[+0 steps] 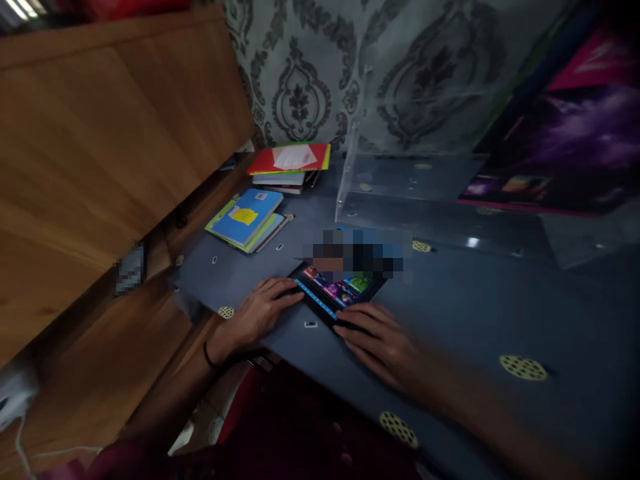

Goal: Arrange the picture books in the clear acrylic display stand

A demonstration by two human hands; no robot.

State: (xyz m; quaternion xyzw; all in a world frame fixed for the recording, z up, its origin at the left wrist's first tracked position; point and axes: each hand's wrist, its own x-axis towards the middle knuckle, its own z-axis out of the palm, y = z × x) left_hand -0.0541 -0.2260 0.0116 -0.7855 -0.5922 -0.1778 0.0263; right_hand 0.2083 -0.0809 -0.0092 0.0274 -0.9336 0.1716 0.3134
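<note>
A dark, flat, book-like item (pixel 320 305) with small colourful pictures and a bright blue strip along its near side lies at a slant over the desk. Pixelation covers its far part. My left hand (pixel 260 308), with a black band at the wrist, is closed on its left corner, fingertips at the edge. At the near right corner, my right hand (pixel 380 340) grips it with bent fingers. Whether the item rests flat on the desk or is slightly raised, I cannot tell.
Blue and green books (pixel 245 227) are stacked on the grey-blue desk (pixel 475 300); behind them sits a pile with a red folder (pixel 280 160). A clear acrylic stand (pixel 345 180) borders the back. A dark purple booklet (pixel 560 147) leans at right. Wooden furniture (pixel 115 120) flanks the left.
</note>
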